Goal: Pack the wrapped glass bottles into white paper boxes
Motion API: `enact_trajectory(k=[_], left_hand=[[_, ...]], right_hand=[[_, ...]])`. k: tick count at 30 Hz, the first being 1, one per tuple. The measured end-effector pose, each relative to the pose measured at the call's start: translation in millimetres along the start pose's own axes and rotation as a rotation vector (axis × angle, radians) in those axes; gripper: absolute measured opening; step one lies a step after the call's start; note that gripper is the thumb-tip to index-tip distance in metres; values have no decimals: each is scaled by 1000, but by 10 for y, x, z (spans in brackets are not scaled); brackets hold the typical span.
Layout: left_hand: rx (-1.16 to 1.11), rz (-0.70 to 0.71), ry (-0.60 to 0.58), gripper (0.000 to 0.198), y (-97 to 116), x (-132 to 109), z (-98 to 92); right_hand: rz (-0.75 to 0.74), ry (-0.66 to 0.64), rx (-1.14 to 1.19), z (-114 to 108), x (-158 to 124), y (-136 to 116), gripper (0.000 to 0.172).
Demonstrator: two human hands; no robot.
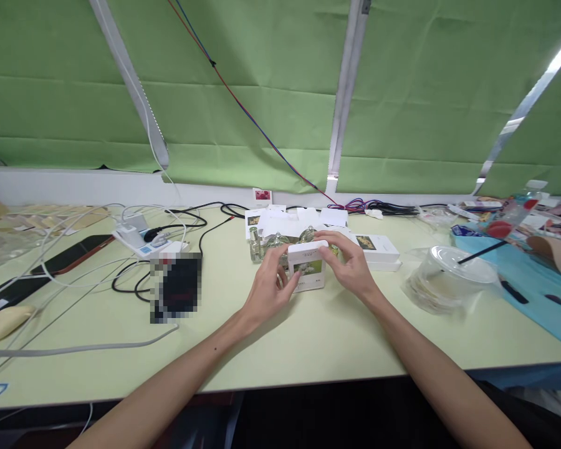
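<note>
A small white carton [308,285] with a green-and-white flower picture on its front stands upright between my hands, just above or on the table. My left hand [270,280] grips its left side, thumb across the front. At the upper right corner, my right hand [348,262] is closed on the carton, its thumb and fingers along the top edge. Behind it are glass bottles [255,246], partly hidden by the carton and my fingers. Another white box [378,247] with a yellow flower picture lies to the right of my right hand.
White cartons and papers [280,221] lie behind the bottles. To the left are a power strip [147,244], tangled cables, a blurred-out dark object [180,287] and a yellow soap-like piece [7,323]. A lidded plastic tub [449,280] with a black straw stands at right, beside blue sheeting [537,280].
</note>
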State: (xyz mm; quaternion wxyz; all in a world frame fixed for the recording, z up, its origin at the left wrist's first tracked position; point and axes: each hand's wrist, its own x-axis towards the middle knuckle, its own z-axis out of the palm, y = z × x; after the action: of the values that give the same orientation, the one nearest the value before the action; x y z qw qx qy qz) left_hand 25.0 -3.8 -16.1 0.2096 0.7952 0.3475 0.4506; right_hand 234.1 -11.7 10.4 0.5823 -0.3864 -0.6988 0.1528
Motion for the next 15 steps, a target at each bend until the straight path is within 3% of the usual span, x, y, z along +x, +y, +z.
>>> enact_trajectory(k=[6,15], left_hand=[[11,-11,13,40,7,9,-1],[-42,-70,24,38,43,11,17]], right_hand=[[68,48,102,-9,1,-21,44],[139,-5,173,-35,1,-13,33]])
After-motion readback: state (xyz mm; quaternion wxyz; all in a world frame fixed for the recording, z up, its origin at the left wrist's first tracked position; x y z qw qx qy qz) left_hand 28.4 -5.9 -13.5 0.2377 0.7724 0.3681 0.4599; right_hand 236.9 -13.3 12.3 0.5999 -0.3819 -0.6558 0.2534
